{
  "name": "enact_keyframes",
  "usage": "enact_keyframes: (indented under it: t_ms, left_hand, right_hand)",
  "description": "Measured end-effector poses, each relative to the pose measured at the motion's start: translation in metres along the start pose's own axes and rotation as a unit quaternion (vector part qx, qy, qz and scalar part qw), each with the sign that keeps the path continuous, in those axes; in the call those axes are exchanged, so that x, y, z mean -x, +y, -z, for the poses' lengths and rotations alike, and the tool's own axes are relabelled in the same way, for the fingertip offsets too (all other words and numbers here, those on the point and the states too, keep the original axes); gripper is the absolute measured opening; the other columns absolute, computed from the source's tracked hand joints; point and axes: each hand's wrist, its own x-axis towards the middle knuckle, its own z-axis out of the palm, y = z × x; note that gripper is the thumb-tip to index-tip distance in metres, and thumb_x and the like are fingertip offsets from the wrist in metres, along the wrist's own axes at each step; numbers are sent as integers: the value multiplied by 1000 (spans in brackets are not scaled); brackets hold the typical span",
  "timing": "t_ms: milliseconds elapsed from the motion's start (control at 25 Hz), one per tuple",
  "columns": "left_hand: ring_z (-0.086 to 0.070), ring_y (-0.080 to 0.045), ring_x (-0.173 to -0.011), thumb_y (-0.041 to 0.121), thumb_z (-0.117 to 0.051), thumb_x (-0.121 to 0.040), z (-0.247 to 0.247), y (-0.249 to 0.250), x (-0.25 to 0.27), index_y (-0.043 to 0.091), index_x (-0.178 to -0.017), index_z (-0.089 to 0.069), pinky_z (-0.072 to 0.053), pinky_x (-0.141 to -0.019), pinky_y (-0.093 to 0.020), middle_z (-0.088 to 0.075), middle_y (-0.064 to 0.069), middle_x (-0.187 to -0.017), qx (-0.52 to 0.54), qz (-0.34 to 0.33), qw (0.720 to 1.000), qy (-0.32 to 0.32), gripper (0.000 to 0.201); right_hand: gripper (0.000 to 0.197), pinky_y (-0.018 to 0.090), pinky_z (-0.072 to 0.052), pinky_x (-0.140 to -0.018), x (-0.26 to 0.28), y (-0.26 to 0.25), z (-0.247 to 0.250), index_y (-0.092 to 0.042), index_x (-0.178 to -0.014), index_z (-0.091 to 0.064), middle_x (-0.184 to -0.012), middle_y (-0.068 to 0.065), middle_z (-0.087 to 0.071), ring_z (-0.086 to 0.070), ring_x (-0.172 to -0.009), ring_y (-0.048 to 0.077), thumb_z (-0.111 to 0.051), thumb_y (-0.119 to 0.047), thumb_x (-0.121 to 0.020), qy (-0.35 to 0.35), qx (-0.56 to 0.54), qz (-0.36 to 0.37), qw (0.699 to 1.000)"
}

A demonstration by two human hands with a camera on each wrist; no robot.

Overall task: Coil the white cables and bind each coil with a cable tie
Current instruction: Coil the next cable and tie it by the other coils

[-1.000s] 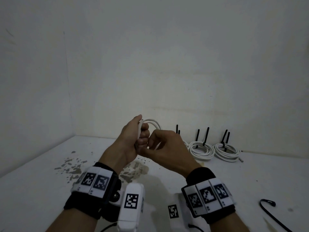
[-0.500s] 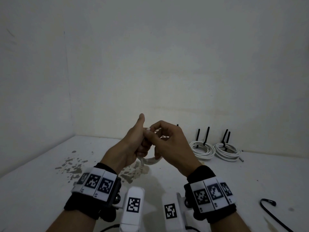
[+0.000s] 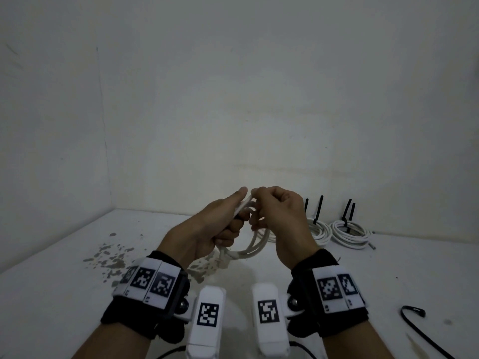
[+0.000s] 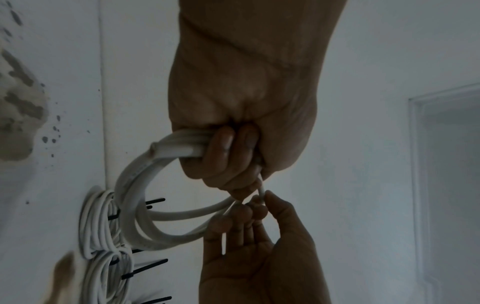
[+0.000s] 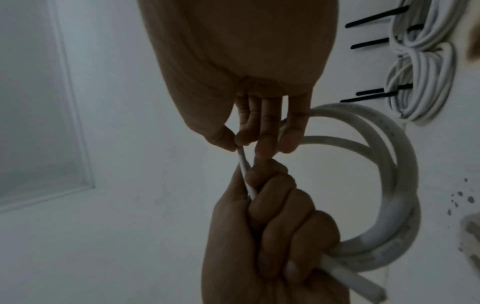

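My left hand [image 3: 223, 226] grips a small coil of white cable [image 3: 250, 251] in its fist, and the loops hang below the fist above the table. The coil [image 4: 135, 185] shows a cut end sticking out beside the left fingers [image 4: 221, 144]. My right hand [image 3: 274, 216] pinches a thin white strand [image 5: 244, 164] of the cable between thumb and forefinger, just above the left hand [image 5: 259, 236]. In the left wrist view the right hand [image 4: 259, 246] meets the strand [image 4: 262, 189] at the left thumb. No tie shows on this coil [image 5: 394, 164].
Two white coils [image 3: 320, 229] [image 3: 350, 233] bound with black cable ties lie at the back by the wall, a third partly hidden behind my right hand. A loose black cable tie [image 3: 414, 313] lies at the right front. Grey stains [image 3: 111, 257] mark the white table at the left.
The coil's loop, which stood above the left fist, has swung down and now hangs under it. The right hand has moved from the coil to pinch the strand at the left thumb.
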Motion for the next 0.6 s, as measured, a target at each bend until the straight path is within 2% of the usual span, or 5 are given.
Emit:
enact_keyframes:
  t_ms: [200,320,400,480,600]
  left_hand:
    - [-14,-9,-39,55,-46,-97,1,2,0,18,-68,-46,-13,-38,-21,-22,5,-51,4,0,1000,2,47]
    - [-13,-8,-35,52,-50,-95,9,5,2,19,-62,-45,-13,-35,-19,-20,6,-48,42,17,999,-23,47]
    - [-13,-7,-33,50,-51,-94,10,6,3,18,-60,-46,-12,-34,-18,-19,6,-46,74,23,996,-42,47]
    - [-13,-6,-31,48,-54,-90,12,7,5,16,-59,-48,-11,-35,-17,-19,6,-44,97,22,994,-55,45]
    - [-13,-5,-33,44,-62,-81,9,9,7,16,-62,-49,-12,-33,-18,-18,7,-47,106,11,992,-64,36]
  right_hand:
    - [19,25,-40,-43,-2,-3,7,-4,-77,-64,-56,3,-53,-49,-46,16,-63,-16,-92,5,57,-18,998]
    - [13,31,-46,-55,-6,-4,15,-14,-94,-66,-72,5,-58,-52,-60,17,-66,-26,-90,-28,154,-18,988]
    - [18,35,-47,-67,-6,-5,19,-17,-97,-71,-80,5,-63,-55,-70,17,-58,-29,-95,-81,173,-37,981]
    - [29,37,-52,-73,-3,-6,21,-9,-100,-72,-87,8,-71,-64,-77,20,-49,-27,-100,-152,110,-92,978]
    - [28,34,-52,-57,-2,-10,20,0,-95,-67,-68,10,-60,-56,-55,23,-48,-20,-100,-187,-28,-144,971]
